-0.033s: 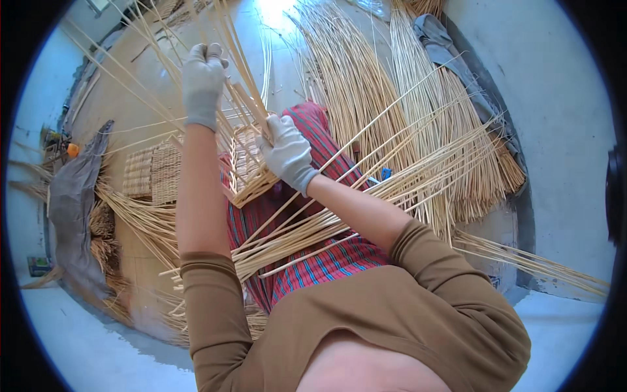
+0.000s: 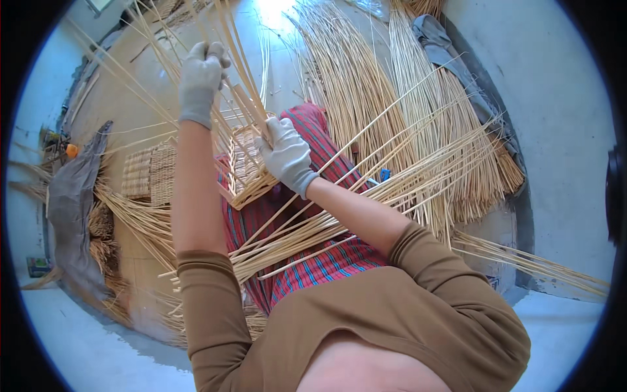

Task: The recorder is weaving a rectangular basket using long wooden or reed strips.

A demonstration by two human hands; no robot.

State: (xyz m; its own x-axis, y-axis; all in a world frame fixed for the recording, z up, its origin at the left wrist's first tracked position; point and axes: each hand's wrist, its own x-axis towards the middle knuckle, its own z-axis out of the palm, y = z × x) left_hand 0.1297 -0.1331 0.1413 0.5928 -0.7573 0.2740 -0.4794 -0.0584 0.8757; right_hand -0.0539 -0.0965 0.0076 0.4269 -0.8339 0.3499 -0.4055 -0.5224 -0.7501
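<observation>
My gloved left hand (image 2: 202,75) is raised among pale cane strands, with its fingers curled closed; which strand they hold, if any, I cannot make out. Lower and to its right, my gloved right hand (image 2: 286,151) grips a group of upright canes (image 2: 248,85) at a corner of a partly woven rectangular basket (image 2: 243,171). The basket rests on my legs in red-and-blue striped cloth (image 2: 313,258). A bundle of loose canes (image 2: 313,225) lies across my lap, beneath my right forearm.
Woven panels (image 2: 150,170) lie left of the basket, near a dark cloth (image 2: 75,196) and a small orange object (image 2: 72,150). Long cane bundles (image 2: 353,78) cover the floor at right, beside a grey cloth (image 2: 431,39). A small blue object (image 2: 385,174) sits among them.
My left hand and forearm have shifted slightly to the left. My right hand stays on the canes at the basket's corner.
</observation>
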